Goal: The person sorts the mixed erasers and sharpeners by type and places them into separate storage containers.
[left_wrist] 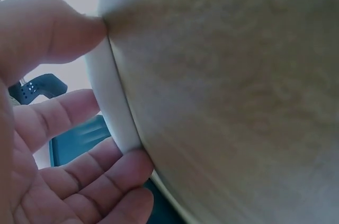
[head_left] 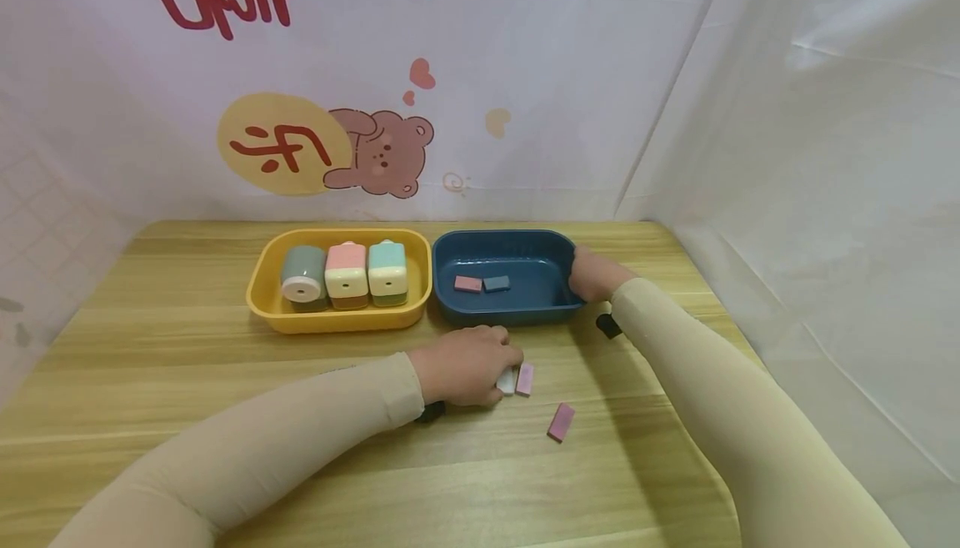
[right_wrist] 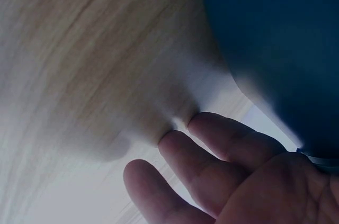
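My left hand [head_left: 463, 366] pinches a small white eraser [head_left: 507, 382] on the table. In the left wrist view, thumb and fingertips press the narrow side of the white eraser [left_wrist: 112, 94]. Right beside it lies a light pink eraser [head_left: 525, 379], and a darker pink eraser [head_left: 561, 422] is nearer the front. At the right end of a blue tray [head_left: 510, 315], my right hand [head_left: 596, 275] grips the rim. In the right wrist view its fingers [right_wrist: 198, 168] are outside the tray wall, tips near the wood; the thumb is hidden. A pink eraser [head_left: 468, 284] and a grey-blue eraser [head_left: 497, 284] lie inside the tray.
A yellow tray [head_left: 337, 324] stands against the blue one's left side. It holds a grey pencil sharpener [head_left: 303, 271], a pink one and a mint one. Behind the wooden table [head_left: 300, 481] hangs a printed white cloth [head_left: 540, 56]; white sheeting also runs along the right.
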`<state>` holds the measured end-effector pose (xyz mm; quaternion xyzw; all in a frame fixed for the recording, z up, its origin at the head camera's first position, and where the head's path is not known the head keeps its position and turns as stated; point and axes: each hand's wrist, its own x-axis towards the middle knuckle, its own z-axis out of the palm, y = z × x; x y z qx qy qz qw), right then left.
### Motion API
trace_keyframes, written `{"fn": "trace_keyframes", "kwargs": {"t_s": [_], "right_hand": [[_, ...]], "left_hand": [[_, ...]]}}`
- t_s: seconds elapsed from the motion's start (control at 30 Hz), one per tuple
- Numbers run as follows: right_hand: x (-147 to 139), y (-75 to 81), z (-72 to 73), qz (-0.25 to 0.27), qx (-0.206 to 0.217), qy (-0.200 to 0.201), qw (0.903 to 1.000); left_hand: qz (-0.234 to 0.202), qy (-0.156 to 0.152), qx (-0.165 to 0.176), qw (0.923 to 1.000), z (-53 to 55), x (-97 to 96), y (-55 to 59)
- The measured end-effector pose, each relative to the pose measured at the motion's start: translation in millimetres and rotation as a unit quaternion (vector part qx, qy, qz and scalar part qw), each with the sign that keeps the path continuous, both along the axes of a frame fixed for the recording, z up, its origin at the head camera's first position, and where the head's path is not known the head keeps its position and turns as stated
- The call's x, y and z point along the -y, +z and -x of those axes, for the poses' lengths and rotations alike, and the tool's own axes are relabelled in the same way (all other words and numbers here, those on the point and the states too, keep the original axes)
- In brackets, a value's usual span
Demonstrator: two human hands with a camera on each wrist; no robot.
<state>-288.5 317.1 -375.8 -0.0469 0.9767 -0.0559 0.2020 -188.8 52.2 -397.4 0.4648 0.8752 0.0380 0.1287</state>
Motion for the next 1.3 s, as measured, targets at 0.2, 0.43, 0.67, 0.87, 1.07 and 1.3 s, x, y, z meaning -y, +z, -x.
{"fn": "trace_keyframes", "kwargs": {"t_s": [0.2, 0.43, 0.67, 0.87, 1.07, 1.3], "right_hand": [[0, -1.7, 1.7, -0.004, 0.000, 0.013, 0.9999], [-1, -4.1, 1.1, -0.002, -0.003, 0.010, 0.9999], [0, -5.9, -1.0, -0.002, -0.008, 0.009, 0.9999], [-1, -9.2, -0.6, -0.005, -0.006, 0.006, 1.0000], [-2, -9.6, 0.1, -0.012, -0.004, 0.014, 0.9998], [-1, -6.9, -3.1, -0.015, -0.013, 0.025, 0.9995]], "left_hand": [[0.003, 0.001, 0.003, 1.0000, -0.5, 1.4, -0.7], [0.006, 0.006, 0.000, 1.0000, -2.3, 3.0, -1.8], [0.003, 0.010, 0.007, 0.9999, -0.8, 4.0, -4.5], [-0.008, 0.002, 0.000, 1.0000, 0.6, 4.8, -3.7], [-0.022, -0.006, 0.000, 0.9997, 0.0, 5.4, -0.3], [-0.049, -0.012, -0.003, 0.9987, 0.5, 4.9, 5.8]]}}
